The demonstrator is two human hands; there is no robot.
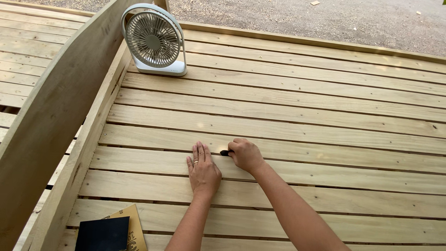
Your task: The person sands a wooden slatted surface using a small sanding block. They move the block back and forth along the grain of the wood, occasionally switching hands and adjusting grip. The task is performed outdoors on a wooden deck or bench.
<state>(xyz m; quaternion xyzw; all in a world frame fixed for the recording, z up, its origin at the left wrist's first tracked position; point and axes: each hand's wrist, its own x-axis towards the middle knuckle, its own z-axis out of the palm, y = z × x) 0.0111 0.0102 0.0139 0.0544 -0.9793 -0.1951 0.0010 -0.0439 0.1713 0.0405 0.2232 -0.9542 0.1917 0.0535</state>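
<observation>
2 hands are at work on a slatted wooden surface [302, 139] of pale planks laid side by side with narrow dark gaps between them. The left hand [203, 169] lies flat, palm down, fingers pressed together and pointing away from the person, with 1 ring on a finger. Just beside it, the right hand [245, 154] is curled shut, pinching 1 small dark piece [225, 152] that pokes out toward the left hand's fingertips; what the piece is cannot be told. It sits at the seam between 2 planks, roughly mid-surface.

1 white table fan [154, 41] stands upright at the far left corner, well apart from both hands. 2 sheets of sandpaper [114, 231] lie at the near left edge, 1 dark sheet overlapping 1 tan sheet.

A raised wooden side board [55, 111] borders the left edge, and a low rim [325, 42] runs along the far edge, with gravel ground [325, 18] beyond. Right of the hands the planks run bare to the picture's edge, and bare planks also lie between the hands and the fan.
</observation>
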